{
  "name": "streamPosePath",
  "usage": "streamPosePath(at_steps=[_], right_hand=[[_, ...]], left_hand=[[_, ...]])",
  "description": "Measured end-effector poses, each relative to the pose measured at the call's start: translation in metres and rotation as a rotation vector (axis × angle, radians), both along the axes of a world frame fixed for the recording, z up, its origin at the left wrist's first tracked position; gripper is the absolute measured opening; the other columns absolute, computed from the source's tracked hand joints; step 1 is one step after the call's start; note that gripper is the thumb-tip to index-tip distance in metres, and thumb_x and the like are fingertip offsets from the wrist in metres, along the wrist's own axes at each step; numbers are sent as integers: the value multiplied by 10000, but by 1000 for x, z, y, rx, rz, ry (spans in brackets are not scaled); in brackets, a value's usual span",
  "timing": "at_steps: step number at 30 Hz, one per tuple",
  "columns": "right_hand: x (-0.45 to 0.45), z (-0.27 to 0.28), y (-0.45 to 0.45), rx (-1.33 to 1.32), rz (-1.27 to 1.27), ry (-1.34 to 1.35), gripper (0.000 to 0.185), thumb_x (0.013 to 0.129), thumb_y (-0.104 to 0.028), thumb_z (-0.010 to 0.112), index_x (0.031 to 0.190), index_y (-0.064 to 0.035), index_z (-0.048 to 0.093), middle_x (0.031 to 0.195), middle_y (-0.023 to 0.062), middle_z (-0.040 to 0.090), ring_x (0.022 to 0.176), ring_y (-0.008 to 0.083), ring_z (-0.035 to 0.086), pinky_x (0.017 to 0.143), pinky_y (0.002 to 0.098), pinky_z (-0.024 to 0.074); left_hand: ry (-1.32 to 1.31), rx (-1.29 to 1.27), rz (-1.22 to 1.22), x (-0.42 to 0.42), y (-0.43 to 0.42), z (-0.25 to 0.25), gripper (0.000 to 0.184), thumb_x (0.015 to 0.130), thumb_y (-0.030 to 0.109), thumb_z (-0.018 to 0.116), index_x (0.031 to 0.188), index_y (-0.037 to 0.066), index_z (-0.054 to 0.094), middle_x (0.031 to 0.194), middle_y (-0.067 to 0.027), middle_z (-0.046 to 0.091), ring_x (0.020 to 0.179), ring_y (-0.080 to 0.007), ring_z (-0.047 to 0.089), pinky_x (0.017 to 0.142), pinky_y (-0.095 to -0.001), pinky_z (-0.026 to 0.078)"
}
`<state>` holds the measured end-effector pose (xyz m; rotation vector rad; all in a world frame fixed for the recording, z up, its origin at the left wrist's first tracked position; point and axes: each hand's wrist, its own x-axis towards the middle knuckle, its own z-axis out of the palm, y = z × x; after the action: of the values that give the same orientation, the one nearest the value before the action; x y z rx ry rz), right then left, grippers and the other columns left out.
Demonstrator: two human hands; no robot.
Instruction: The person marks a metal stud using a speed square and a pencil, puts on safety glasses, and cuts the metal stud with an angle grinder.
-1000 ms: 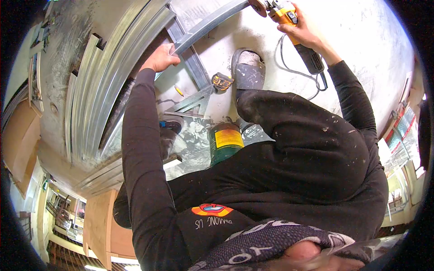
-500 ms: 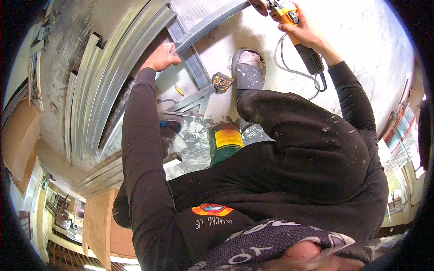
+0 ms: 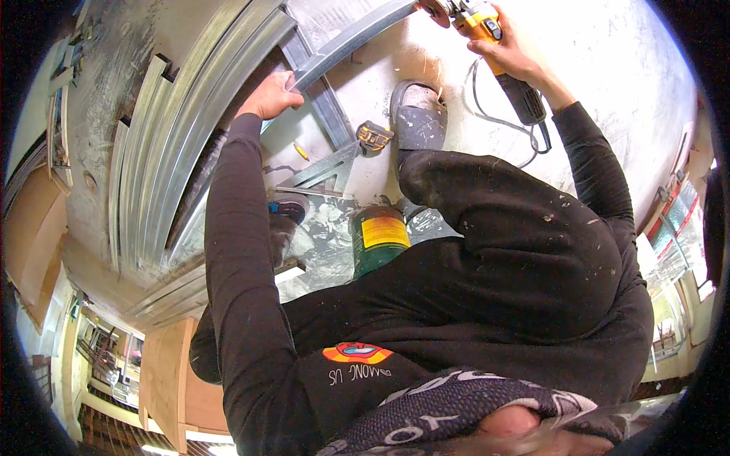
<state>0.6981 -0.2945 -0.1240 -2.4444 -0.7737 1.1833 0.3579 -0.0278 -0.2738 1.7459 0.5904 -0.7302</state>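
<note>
My right hand (image 3: 518,52) is wrapped around a yellow and black angle grinder (image 3: 519,95). The grinder's disc (image 3: 436,11) touches the far end of a galvanized metal channel (image 3: 353,39), near the top edge of the view. Small bright sparks fly below that end. My left hand (image 3: 271,96) grips the channel's near end, thumb pressed against it. Another metal channel (image 3: 328,114) lies crosswise under it. Below sit a yellow and black tape measure (image 3: 374,137), a metal triangular square (image 3: 323,173) and a short yellow pencil (image 3: 301,152).
Several long metal channels (image 3: 171,167) are stacked to the left. A green can with a yellow label (image 3: 384,234) stands by my legs. The grinder's cord (image 3: 479,106) loops beside my shoe (image 3: 422,125). A wooden box (image 3: 163,372) is at lower left.
Sparks now show below the grinder's disc, near my shoe, where none showed before. The disc end has shifted very slightly left. Both hands keep their holds.
</note>
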Motion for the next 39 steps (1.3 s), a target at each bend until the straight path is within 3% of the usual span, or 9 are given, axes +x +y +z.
streamPosePath(at_steps=[11, 13, 17, 20, 22, 28, 31, 34, 39], right_hand=[[4, -18, -8, 55, 44, -83, 919, 731, -327, 783, 1469, 11, 352, 1199, 226, 632, 1090, 310, 632, 932, 383, 507], [6, -24, -10, 82, 70, -84, 912, 726, -321, 783, 1463, 12, 361, 1196, 227, 632, 1088, 313, 633, 935, 384, 506], [6, -24, -10, 45, 76, -126, 899, 726, -312, 780, 1456, 13, 368, 1196, 232, 631, 1085, 320, 634, 936, 386, 506], [5, -22, -9, 25, 63, -70, 906, 729, -311, 776, 1462, 17, 358, 1204, 254, 626, 1097, 342, 634, 941, 396, 507], [5, -28, -10, 7, 110, -185, 927, 735, -312, 772, 1480, 21, 332, 1213, 280, 617, 1108, 368, 631, 946, 408, 507], [3, -23, -8, -46, 115, -169, 968, 754, -320, 759, 1507, 44, 272, 1259, 311, 588, 1148, 381, 614, 965, 424, 498], [1, -17, -6, -104, 104, -163, 964, 762, -315, 754, 1507, 53, 265, 1279, 313, 577, 1170, 385, 602, 984, 427, 489], [-3, -20, -5, -180, 111, -256, 960, 767, -307, 749, 1511, 53, 260, 1287, 317, 572, 1183, 396, 593, 1003, 425, 481], [1, -20, -12, -7, 114, -142, 979, 767, -327, 753, 1518, 51, 251, 1313, 323, 555, 1192, 404, 587, 1014, 419, 478]], left_hand=[[10, -15, 23, 1, -1, 3, 320, 666, 186, 710, 880, -28, 605, 828, -133, 635, 778, -241, 615, 741, -363, 497], [-46, 16, 42, 0, -3, 4, 215, 686, 150, 701, 809, -9, 625, 753, -110, 684, 694, -201, 652, 681, -329, 513], [-64, 38, 42, -2, -3, 0, 215, 681, 149, 697, 811, -9, 629, 754, -111, 682, 699, -202, 648, 684, -330, 510], [-46, 4, 49, -5, -2, -11, 220, 672, 152, 698, 806, -8, 625, 751, -107, 673, 702, -203, 635, 684, -333, 503], [-21, -60, 97, -5, -2, -13, 227, 659, 156, 703, 798, -5, 622, 750, -103, 662, 708, -204, 622, 682, -339, 497], [-7, -2, 47, -2, -1, -7, 229, 654, 168, 709, 785, 2, 622, 765, -109, 661, 725, -206, 625, 681, -347, 496], [-55, 49, -16, -2, 0, -9, 283, 667, 150, 700, 881, -16, 619, 784, -95, 647, 707, -197, 612, 692, -352, 505], [-23, -36, 24, -2, 0, -11, 281, 666, 154, 702, 874, -16, 620, 768, -97, 650, 702, -203, 613, 684, -350, 504], [-26, -13, 5, -3, -1, -10, 260, 666, 149, 700, 855, -12, 621, 764, -96, 650, 697, -198, 615, 670, -349, 498]])
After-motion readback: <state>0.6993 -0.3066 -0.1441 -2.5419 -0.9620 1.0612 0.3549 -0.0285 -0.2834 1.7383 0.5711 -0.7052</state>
